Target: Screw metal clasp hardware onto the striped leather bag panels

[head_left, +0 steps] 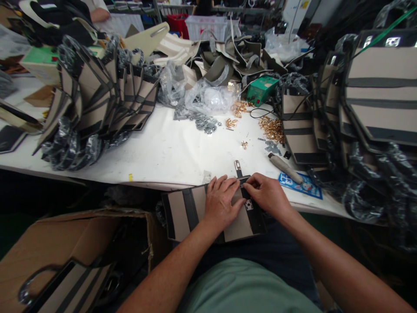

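A beige and black bag panel (235, 226) rests partly on the table's front edge, over my lap. My left hand (222, 201) lies flat across it, fingers spread toward the far edge. At the panel's dark right band, my right hand (265, 191) pinches with thumb and fingertips; whatever is between them is too small to make out. Just below those fingertips, a small silver metal plate (249, 204) with holes sits on the band. Beyond the far edge sticks out a dark strap tab with a silver metal end (237, 166).
Stacked bag panels (97, 95) stand at left, more (381, 78) at right. Gold fasteners (272, 129), grey metal washers (206, 123), a green box (261, 90) and a grey-handled tool (285, 168) on a blue packet (302, 185) lie on the table. A cardboard box (78, 234) is lower left. Another person's arm (99, 14) shows far back.
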`<action>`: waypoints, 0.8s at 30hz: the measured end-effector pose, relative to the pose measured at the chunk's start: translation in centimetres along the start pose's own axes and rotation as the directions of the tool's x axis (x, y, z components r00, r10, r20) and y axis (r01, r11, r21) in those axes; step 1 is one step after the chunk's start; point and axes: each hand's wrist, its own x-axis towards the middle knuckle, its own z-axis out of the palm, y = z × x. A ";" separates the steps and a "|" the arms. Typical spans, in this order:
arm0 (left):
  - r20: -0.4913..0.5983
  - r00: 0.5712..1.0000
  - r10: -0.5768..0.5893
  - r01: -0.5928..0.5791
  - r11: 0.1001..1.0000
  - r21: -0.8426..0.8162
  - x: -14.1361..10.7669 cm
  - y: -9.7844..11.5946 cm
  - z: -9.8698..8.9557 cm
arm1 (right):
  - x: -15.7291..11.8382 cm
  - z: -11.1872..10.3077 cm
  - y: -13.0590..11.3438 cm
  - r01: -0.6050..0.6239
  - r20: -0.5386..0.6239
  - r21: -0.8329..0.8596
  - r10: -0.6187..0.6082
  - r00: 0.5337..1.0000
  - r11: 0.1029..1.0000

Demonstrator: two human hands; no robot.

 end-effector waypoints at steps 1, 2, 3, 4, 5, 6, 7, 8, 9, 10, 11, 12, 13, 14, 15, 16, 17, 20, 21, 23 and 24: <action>-0.001 1.000 0.000 0.000 1.000 0.000 0.0 0.0 0.0 | -0.1 0.0 0.1 0.026 0.002 -0.041 -0.026 1.000 0.999; -0.001 1.000 -0.001 0.001 1.000 -0.001 0.0 0.0 0.0 | -0.3 0.0 0.3 0.057 -0.001 -0.087 -0.057 0.998 0.995; -0.002 1.000 -0.001 0.001 1.000 -0.001 0.0 0.0 0.0 | -0.5 0.0 0.5 0.092 -0.008 -0.133 -0.093 0.996 0.987; -0.003 1.000 -0.001 0.001 1.000 -0.001 0.0 0.0 0.0 | -0.7 0.0 0.6 0.125 -0.019 -0.175 -0.131 0.991 0.977; -0.005 1.000 -0.002 0.002 1.000 -0.001 0.0 0.0 0.0 | -0.9 0.1 0.8 0.154 -0.037 -0.207 -0.165 0.986 0.966; -0.008 1.000 -0.002 0.002 1.000 -0.003 0.1 0.0 -0.1 | -1.1 0.1 1.0 0.176 -0.052 -0.225 -0.192 0.980 0.958; -0.011 1.000 0.000 0.000 1.000 -0.006 0.2 0.0 -0.1 | -1.2 0.2 1.3 0.195 -0.062 -0.230 -0.214 0.975 0.954; -0.016 1.000 0.001 -0.002 1.000 -0.011 0.3 0.1 -0.2 | -1.2 0.3 1.5 0.209 -0.068 -0.225 -0.229 0.971 0.952; -0.021 1.000 0.002 -0.003 1.000 -0.020 0.5 0.1 -0.4 | -1.3 0.4 1.7 0.218 -0.073 -0.216 -0.238 0.968 0.952; -0.026 1.000 0.002 -0.003 1.000 -0.028 0.7 0.1 -0.5 | -1.2 0.5 1.9 0.223 -0.076 -0.207 -0.243 0.967 0.952; -0.033 0.999 0.000 -0.002 0.999 -0.035 0.9 0.1 -0.6 | -1.2 0.5 2.1 0.226 -0.074 -0.200 -0.245 0.967 0.953; -0.040 0.999 -0.004 0.002 0.999 -0.038 1.2 0.1 -0.7 | -1.1 0.5 2.2 0.225 -0.072 -0.192 -0.243 0.967 0.955; -0.043 0.999 -0.007 0.006 0.999 -0.039 1.5 0.0 -0.7 | -0.9 0.5 2.3 0.221 -0.073 -0.183 -0.238 0.969 0.958; -0.044 0.999 -0.011 0.009 0.999 -0.039 1.9 -0.1 -0.7 | -0.8 0.4 2.4 0.216 -0.073 -0.172 -0.231 0.970 0.961; -0.044 0.999 -0.014 0.012 0.999 -0.039 2.2 -0.2 -0.6 | -0.6 0.4 2.4 0.214 -0.070 -0.159 -0.228 0.971 0.964; -0.042 0.999 -0.016 0.014 0.999 -0.040 2.5 -0.3 -0.6 | -0.4 0.3 2.3 0.214 -0.063 -0.143 -0.225 0.972 0.966; -0.037 0.999 -0.018 0.017 0.999 -0.040 2.8 -0.3 -0.5 | -0.2 0.1 2.3 0.213 -0.055 -0.130 -0.222 0.973 0.968; -0.018 0.999 -0.027 0.027 0.999 -0.030 3.5 -0.5 -0.5 | 0.4 -0.2 2.0 0.203 -0.018 -0.115 -0.206 0.978 0.972; -0.009 0.999 -0.031 0.031 0.999 -0.023 3.6 -0.5 -0.6 | 0.6 -0.4 1.9 0.201 0.004 -0.114 -0.202 0.979 0.973; 0.009 0.999 -0.040 0.040 0.999 -0.009 3.9 -0.5 -0.7 | 1.1 -1.0 2.1 0.198 0.028 -0.099 -0.196 0.980 0.975; 0.020 0.999 -0.043 0.043 0.999 -0.004 4.0 -0.5 -0.9 | 1.3 -1.5 2.3 0.199 0.012 -0.092 -0.198 0.980 0.976</action>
